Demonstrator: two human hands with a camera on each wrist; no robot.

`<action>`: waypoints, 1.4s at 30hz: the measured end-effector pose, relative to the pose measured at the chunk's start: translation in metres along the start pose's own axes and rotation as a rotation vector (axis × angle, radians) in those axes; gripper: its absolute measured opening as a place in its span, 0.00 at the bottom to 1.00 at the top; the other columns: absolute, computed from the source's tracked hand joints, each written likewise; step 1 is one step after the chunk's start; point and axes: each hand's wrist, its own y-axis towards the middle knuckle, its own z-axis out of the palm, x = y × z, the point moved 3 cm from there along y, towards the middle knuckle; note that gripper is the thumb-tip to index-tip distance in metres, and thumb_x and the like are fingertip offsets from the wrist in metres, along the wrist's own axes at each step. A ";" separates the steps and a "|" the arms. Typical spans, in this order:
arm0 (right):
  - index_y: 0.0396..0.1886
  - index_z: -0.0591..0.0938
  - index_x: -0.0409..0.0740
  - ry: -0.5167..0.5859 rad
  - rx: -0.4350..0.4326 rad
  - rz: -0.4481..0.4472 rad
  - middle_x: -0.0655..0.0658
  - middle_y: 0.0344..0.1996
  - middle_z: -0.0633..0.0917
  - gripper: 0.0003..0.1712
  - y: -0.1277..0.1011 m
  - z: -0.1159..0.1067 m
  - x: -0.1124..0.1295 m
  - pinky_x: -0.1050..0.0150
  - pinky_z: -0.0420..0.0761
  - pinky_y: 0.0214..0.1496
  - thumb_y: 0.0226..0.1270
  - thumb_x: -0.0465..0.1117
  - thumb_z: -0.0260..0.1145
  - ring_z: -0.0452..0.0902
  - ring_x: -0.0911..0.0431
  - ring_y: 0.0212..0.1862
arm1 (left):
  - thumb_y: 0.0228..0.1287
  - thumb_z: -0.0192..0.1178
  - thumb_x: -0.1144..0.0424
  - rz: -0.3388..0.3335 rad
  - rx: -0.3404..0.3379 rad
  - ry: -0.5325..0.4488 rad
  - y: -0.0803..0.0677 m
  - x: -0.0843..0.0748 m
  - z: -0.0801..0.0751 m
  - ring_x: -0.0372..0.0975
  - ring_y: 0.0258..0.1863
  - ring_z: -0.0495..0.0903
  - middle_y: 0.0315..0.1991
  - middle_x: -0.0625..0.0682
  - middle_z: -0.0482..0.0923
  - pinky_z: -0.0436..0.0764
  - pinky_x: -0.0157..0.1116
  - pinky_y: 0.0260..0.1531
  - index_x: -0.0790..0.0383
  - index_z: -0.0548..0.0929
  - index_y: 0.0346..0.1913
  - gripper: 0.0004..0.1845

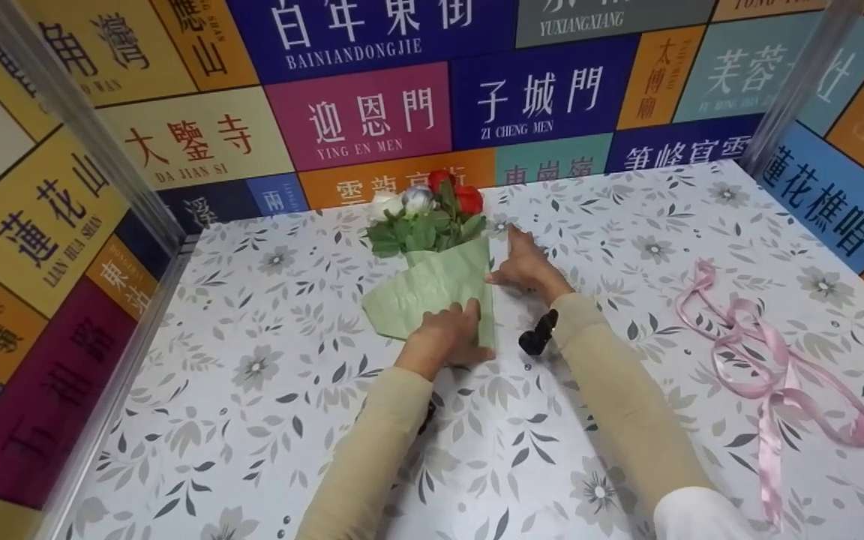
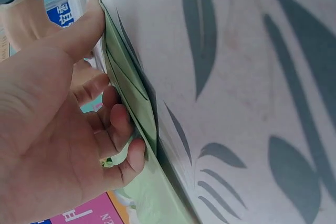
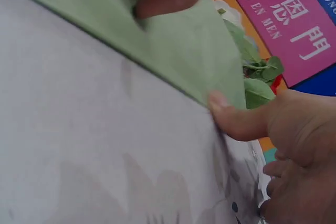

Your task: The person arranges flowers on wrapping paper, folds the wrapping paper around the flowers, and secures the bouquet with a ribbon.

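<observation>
Currently, a small bouquet (image 1: 426,217) of red and white roses with green leaves is lying on the floral-patterned table (image 1: 267,375), toward the far edge, partly wrapped in a sheet of green wrapping paper (image 1: 432,289). The flower heads are pointing away from the person, toward the back wall of coloured sign panels (image 1: 361,112).

The left hand (image 1: 443,337) is grasping the near end of the green wrapping paper: in the left wrist view the thumb (image 2: 84,27) is lying along the paper's edge while the curled fingers (image 2: 123,129) are closing on the folded layers from the other side.

The right hand (image 1: 528,266) is resting at the paper's right edge, just beside the leaves. In the right wrist view its thumb (image 3: 239,121) is pressing against the paper's corner where it is meeting the table; the other fingers are hanging loosely bent and are gripping nothing. A fingertip of the other hand is also touching the paper's surface in that view.

A pink ribbon (image 1: 769,352) is lying in loose loops on the table, well apart to the right of both hands. Both forearms are wearing beige sleeves (image 1: 612,390).
</observation>
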 end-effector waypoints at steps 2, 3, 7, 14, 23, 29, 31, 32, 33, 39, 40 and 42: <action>0.82 0.41 0.41 0.022 -0.032 0.030 0.32 0.80 0.47 0.64 0.002 0.000 0.001 0.46 0.45 0.82 0.58 0.40 0.76 0.39 0.38 0.81 | 0.65 0.60 0.35 0.003 -0.007 -0.003 -0.001 -0.001 0.001 0.57 0.59 0.78 0.61 0.63 0.75 0.74 0.53 0.62 0.62 0.61 0.69 0.43; 0.81 0.44 0.41 0.025 -0.051 0.037 0.32 0.80 0.50 0.63 0.003 -0.001 0.002 0.47 0.46 0.82 0.58 0.39 0.76 0.42 0.38 0.81 | 0.65 0.60 0.35 0.003 -0.010 -0.004 -0.001 -0.001 0.001 0.57 0.59 0.79 0.61 0.63 0.75 0.74 0.53 0.61 0.62 0.61 0.69 0.42; 0.80 0.52 0.37 0.026 -0.103 0.033 0.32 0.78 0.58 0.57 0.005 -0.001 0.006 0.45 0.46 0.82 0.57 0.39 0.76 0.48 0.37 0.79 | 0.65 0.60 0.35 0.002 -0.022 -0.004 -0.001 -0.001 0.000 0.58 0.58 0.79 0.60 0.63 0.75 0.75 0.53 0.60 0.62 0.62 0.67 0.41; 0.71 0.71 0.39 -0.060 -0.183 -0.050 0.34 0.72 0.70 0.41 0.006 0.004 0.007 0.28 0.41 0.75 0.60 0.42 0.75 0.59 0.35 0.75 | 0.65 0.58 0.35 0.001 -0.020 0.011 -0.002 -0.002 0.002 0.57 0.60 0.78 0.62 0.62 0.74 0.74 0.55 0.61 0.61 0.61 0.69 0.42; 0.62 0.81 0.44 -0.058 -0.158 -0.088 0.35 0.77 0.59 0.26 0.004 0.006 0.006 0.24 0.35 0.73 0.64 0.43 0.72 0.50 0.33 0.78 | 0.65 0.59 0.34 -0.012 -0.019 0.002 -0.003 -0.002 0.003 0.58 0.61 0.77 0.62 0.63 0.74 0.69 0.59 0.64 0.61 0.61 0.69 0.42; 0.71 0.73 0.46 -0.100 -0.059 -0.100 0.29 0.79 0.46 0.29 -0.002 0.009 0.005 0.24 0.30 0.72 0.73 0.45 0.63 0.31 0.27 0.78 | 0.63 0.61 0.35 -0.022 -0.036 -0.016 -0.003 -0.001 0.004 0.57 0.59 0.78 0.61 0.62 0.75 0.70 0.57 0.61 0.60 0.63 0.67 0.41; 0.76 0.67 0.49 -0.148 -0.007 -0.089 0.30 0.80 0.41 0.31 -0.003 0.011 0.005 0.25 0.29 0.72 0.76 0.47 0.59 0.27 0.27 0.78 | 0.63 0.61 0.35 -0.020 -0.035 -0.019 -0.004 0.000 0.005 0.57 0.59 0.79 0.60 0.62 0.75 0.71 0.57 0.60 0.60 0.63 0.66 0.41; 0.77 0.64 0.50 -0.173 0.015 -0.081 0.31 0.80 0.40 0.32 -0.004 0.011 0.005 0.25 0.29 0.72 0.77 0.48 0.57 0.26 0.27 0.78 | 0.63 0.61 0.35 -0.019 -0.034 -0.019 -0.004 -0.001 0.005 0.57 0.59 0.79 0.60 0.62 0.75 0.71 0.57 0.60 0.59 0.63 0.66 0.40; 0.78 0.62 0.51 -0.196 0.035 -0.073 0.32 0.80 0.39 0.33 -0.004 0.011 0.005 0.25 0.29 0.72 0.78 0.49 0.55 0.25 0.28 0.78 | 0.63 0.61 0.35 -0.016 -0.035 -0.022 -0.004 -0.001 0.006 0.57 0.59 0.78 0.60 0.62 0.75 0.71 0.57 0.60 0.60 0.63 0.66 0.40; 0.80 0.56 0.51 -0.275 0.083 -0.109 0.31 0.80 0.38 0.34 -0.003 0.009 0.004 0.24 0.29 0.72 0.80 0.50 0.50 0.25 0.25 0.77 | 0.60 0.63 0.33 -0.038 -0.100 0.008 -0.006 -0.001 0.005 0.55 0.61 0.73 0.60 0.63 0.73 0.73 0.55 0.57 0.56 0.66 0.62 0.39; 0.80 0.56 0.50 -0.283 0.086 -0.122 0.30 0.80 0.38 0.34 -0.002 0.009 0.003 0.24 0.30 0.72 0.81 0.50 0.49 0.25 0.24 0.77 | 0.59 0.63 0.32 -0.047 -0.117 0.019 -0.006 -0.001 0.005 0.54 0.62 0.71 0.60 0.63 0.71 0.73 0.56 0.56 0.56 0.67 0.62 0.39; 0.81 0.55 0.49 -0.289 0.090 -0.144 0.29 0.80 0.39 0.34 -0.001 0.008 0.001 0.23 0.30 0.71 0.81 0.50 0.48 0.26 0.23 0.76 | 0.57 0.64 0.31 -0.066 -0.151 0.036 -0.006 0.000 0.005 0.55 0.64 0.67 0.62 0.64 0.67 0.73 0.59 0.57 0.54 0.67 0.62 0.40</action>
